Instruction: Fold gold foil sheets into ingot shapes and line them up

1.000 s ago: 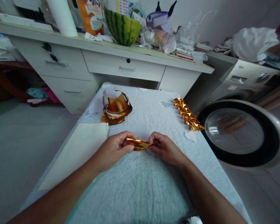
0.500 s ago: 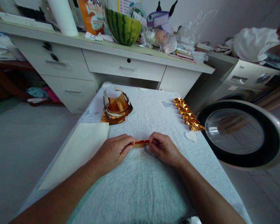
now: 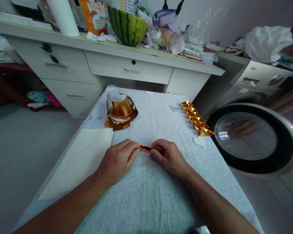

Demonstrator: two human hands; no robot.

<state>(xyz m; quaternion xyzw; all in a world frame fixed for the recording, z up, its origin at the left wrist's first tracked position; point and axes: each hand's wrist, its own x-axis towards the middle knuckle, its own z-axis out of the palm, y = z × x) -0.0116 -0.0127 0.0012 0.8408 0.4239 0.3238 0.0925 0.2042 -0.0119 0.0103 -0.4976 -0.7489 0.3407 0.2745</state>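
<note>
A narrow folded strip of gold foil paper (image 3: 145, 148) spans the gap between my two hands, just above the cloth-covered table. My left hand (image 3: 120, 156) pinches its left end between thumb and fingers. At the other end my right hand (image 3: 169, 156) grips it, with the fingers curled and the thumb underneath. Beyond my left hand lies a curled stack of gold foil sheets (image 3: 122, 110). Over to the right, several folded gold foil pieces (image 3: 196, 119) are lined up in a slanting row along the table's edge.
A pale sheet (image 3: 80, 159) lies along the table's left side. The table (image 3: 156, 113) has a quilted light-blue cover. To the right, the washing machine's round door (image 3: 249, 136) hangs open against the table. A desk behind carries half a watermelon (image 3: 127, 26) and plastic bags.
The foil strip looks narrower, its lower flap no longer showing. My right hand has shifted slightly left, closer to my left hand. The view has moved a little.
</note>
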